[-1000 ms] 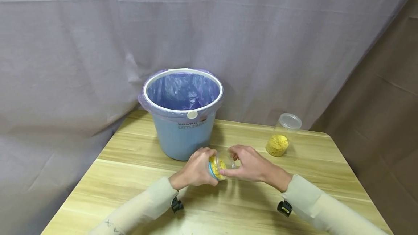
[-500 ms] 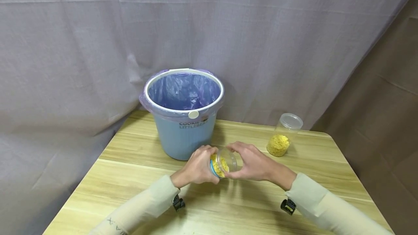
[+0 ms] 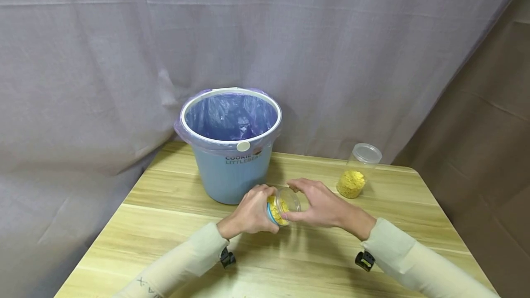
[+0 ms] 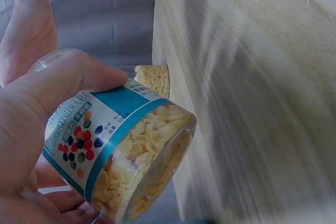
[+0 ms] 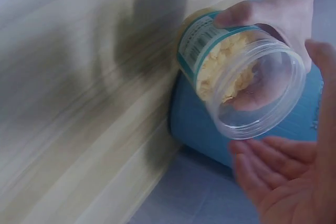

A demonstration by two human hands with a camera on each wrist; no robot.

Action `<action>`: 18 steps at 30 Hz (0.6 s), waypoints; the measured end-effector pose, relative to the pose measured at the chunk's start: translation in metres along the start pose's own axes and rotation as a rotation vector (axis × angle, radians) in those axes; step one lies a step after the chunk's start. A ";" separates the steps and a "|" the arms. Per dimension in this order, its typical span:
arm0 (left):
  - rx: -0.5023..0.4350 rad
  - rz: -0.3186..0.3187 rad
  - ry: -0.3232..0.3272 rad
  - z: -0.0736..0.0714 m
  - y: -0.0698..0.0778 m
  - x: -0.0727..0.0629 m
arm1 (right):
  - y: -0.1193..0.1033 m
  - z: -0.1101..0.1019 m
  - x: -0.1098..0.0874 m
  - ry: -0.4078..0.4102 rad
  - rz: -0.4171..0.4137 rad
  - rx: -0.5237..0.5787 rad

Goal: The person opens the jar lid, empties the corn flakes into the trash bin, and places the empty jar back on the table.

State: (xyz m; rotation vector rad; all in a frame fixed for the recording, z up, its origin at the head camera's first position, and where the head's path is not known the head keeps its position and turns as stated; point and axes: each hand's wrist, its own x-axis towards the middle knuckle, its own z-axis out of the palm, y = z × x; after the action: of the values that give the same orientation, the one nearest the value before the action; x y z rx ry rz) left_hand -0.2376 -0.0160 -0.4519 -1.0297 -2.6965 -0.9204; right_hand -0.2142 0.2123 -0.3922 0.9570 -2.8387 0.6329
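My left hand (image 3: 253,210) grips a clear plastic jar (image 4: 107,148) with a blue label, its fingers and thumb round the sides. The jar is held tilted above the table, with its ridged clear rim (image 5: 231,129) toward my right hand (image 3: 320,206). Yellow flakes (image 5: 212,72) lie inside, toward the base. My right hand's thumb and fingers are spread either side of the rim. In the right wrist view there is a gap between fingers and rim. I cannot tell whether a clear lid covers the mouth.
A light blue bucket (image 3: 232,174) with a purple bag liner stands behind the hands, left of the middle. A second clear jar (image 3: 352,183) of yellow flakes, with a lid on top, stands at the right on the wooden table (image 3: 393,224). A grey curtain (image 3: 331,59) hangs behind.
My right hand's fingers have spread from a closer curl at the jar's mouth and moved slightly up and right. The left hand keeps its grip, and the jar has shifted slightly.
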 end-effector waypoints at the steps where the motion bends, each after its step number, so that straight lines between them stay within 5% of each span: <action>1: 0.004 0.002 0.002 0.000 0.000 0.000 | 0.000 0.000 0.000 -0.006 0.031 0.010; 10: 0.040 0.005 0.017 -0.001 0.002 0.001 | 0.001 0.004 0.004 -0.066 0.194 0.074; 18: 0.042 -0.018 0.011 -0.001 0.003 0.000 | 0.002 0.005 0.004 -0.046 0.141 0.053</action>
State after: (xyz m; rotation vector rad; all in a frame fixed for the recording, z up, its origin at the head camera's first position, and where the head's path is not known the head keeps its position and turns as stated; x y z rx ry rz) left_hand -0.2355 -0.0150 -0.4498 -0.9907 -2.7084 -0.8664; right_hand -0.2182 0.2093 -0.3967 0.7932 -2.9647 0.7119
